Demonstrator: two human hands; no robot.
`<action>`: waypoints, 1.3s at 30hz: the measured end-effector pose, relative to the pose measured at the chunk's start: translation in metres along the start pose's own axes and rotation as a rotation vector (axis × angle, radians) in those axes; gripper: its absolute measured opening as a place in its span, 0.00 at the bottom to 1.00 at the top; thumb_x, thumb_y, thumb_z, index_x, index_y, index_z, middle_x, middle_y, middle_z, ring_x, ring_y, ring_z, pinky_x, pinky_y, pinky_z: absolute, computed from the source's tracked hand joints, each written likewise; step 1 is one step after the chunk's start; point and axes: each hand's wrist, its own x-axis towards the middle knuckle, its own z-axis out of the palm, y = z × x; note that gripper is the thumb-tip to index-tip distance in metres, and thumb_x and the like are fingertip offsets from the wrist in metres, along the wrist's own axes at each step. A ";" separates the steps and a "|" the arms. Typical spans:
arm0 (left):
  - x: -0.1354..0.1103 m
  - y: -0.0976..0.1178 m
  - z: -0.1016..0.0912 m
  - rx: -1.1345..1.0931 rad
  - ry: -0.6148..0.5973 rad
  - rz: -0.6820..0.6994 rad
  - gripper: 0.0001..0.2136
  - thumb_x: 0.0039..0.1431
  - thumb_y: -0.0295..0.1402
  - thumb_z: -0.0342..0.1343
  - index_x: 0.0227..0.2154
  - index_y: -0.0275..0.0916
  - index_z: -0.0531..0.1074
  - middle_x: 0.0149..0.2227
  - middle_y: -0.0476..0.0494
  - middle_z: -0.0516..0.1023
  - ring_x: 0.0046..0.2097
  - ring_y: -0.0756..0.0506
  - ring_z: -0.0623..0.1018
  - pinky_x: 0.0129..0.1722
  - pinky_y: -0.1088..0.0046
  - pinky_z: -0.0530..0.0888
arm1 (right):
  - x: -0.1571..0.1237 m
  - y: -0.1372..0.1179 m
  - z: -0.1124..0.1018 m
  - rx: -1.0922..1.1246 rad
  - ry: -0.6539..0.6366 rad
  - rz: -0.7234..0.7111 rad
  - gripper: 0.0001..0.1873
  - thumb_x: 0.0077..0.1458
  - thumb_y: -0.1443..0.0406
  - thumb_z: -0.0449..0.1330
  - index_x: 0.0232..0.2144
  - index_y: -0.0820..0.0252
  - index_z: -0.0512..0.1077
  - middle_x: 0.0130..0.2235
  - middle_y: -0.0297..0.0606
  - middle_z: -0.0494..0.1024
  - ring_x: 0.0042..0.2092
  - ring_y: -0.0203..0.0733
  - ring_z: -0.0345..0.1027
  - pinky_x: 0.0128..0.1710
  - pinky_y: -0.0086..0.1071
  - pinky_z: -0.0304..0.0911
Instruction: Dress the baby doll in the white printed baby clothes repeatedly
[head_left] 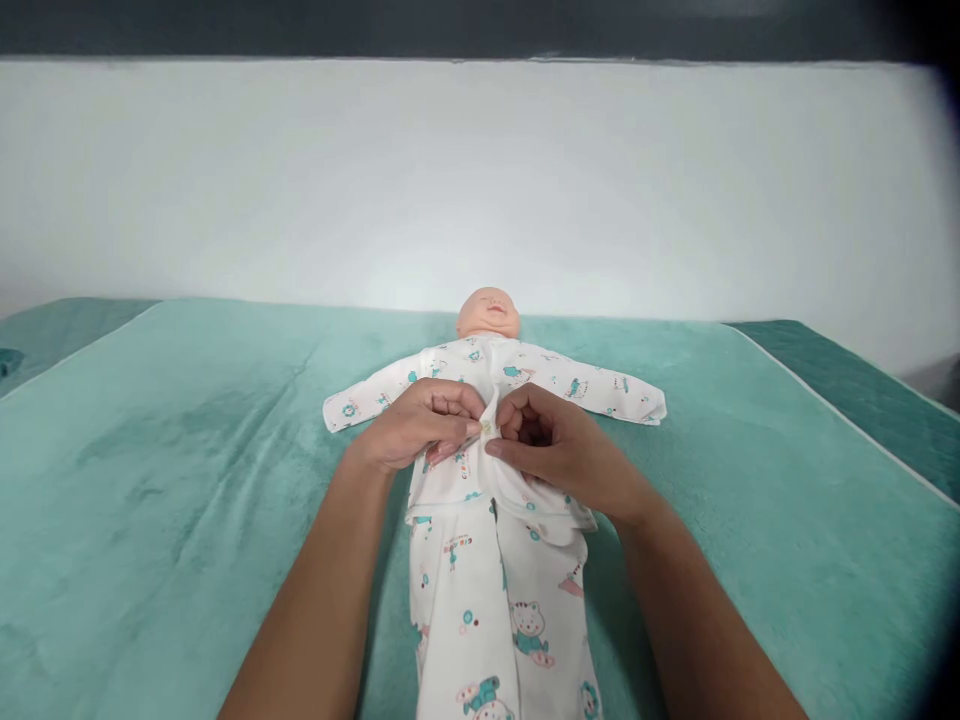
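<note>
A baby doll lies on its back, head away from me and both sleeves spread out sideways. It wears a white printed baby shirt and matching trousers. My left hand pinches the shirt's front edge between thumb and fingers, beside a small pale button. From the other side my right hand grips the same front opening, thumb just below the button and fingers curled. The cloth is lifted into a peak between both hands. Whether the button is through its hole I cannot tell.
A teal plush blanket covers the bed around the doll, with a few creases at left. Darker teal bedding shows at the right side. Behind the bed rises a white wall with a dark band on top.
</note>
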 end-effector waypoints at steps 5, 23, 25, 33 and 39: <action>-0.001 0.000 -0.001 -0.003 -0.021 -0.004 0.04 0.50 0.29 0.61 0.26 0.34 0.74 0.12 0.55 0.66 0.13 0.57 0.60 0.13 0.80 0.57 | 0.000 -0.001 0.002 -0.011 0.000 0.022 0.12 0.55 0.57 0.62 0.31 0.56 0.64 0.25 0.26 0.63 0.25 0.30 0.54 0.24 0.28 0.52; -0.011 0.012 -0.006 0.017 0.017 0.082 0.12 0.59 0.36 0.55 0.23 0.35 0.69 0.16 0.51 0.69 0.16 0.54 0.66 0.15 0.79 0.59 | 0.010 0.019 -0.003 0.155 0.429 -0.250 0.05 0.61 0.61 0.55 0.37 0.54 0.68 0.40 0.38 0.75 0.43 0.39 0.70 0.42 0.36 0.68; -0.006 0.010 -0.004 -0.045 0.277 0.233 0.12 0.59 0.37 0.54 0.23 0.37 0.67 0.19 0.51 0.70 0.20 0.52 0.70 0.20 0.76 0.66 | 0.014 0.024 -0.002 0.031 0.491 -0.293 0.08 0.61 0.62 0.54 0.42 0.52 0.70 0.50 0.39 0.73 0.53 0.43 0.67 0.53 0.41 0.63; 0.013 0.002 0.007 0.537 0.687 0.361 0.12 0.62 0.38 0.49 0.34 0.39 0.75 0.41 0.44 0.78 0.46 0.45 0.75 0.48 0.71 0.69 | 0.019 0.038 -0.001 -0.325 0.306 -0.333 0.22 0.62 0.61 0.56 0.58 0.46 0.65 0.65 0.35 0.61 0.67 0.46 0.49 0.66 0.48 0.47; 0.011 0.001 0.007 0.717 0.589 0.362 0.18 0.65 0.38 0.46 0.21 0.38 0.70 0.28 0.47 0.73 0.34 0.48 0.73 0.40 0.74 0.68 | 0.019 0.038 -0.002 -0.337 0.352 -0.349 0.19 0.61 0.62 0.57 0.54 0.46 0.70 0.61 0.36 0.67 0.64 0.44 0.55 0.65 0.46 0.51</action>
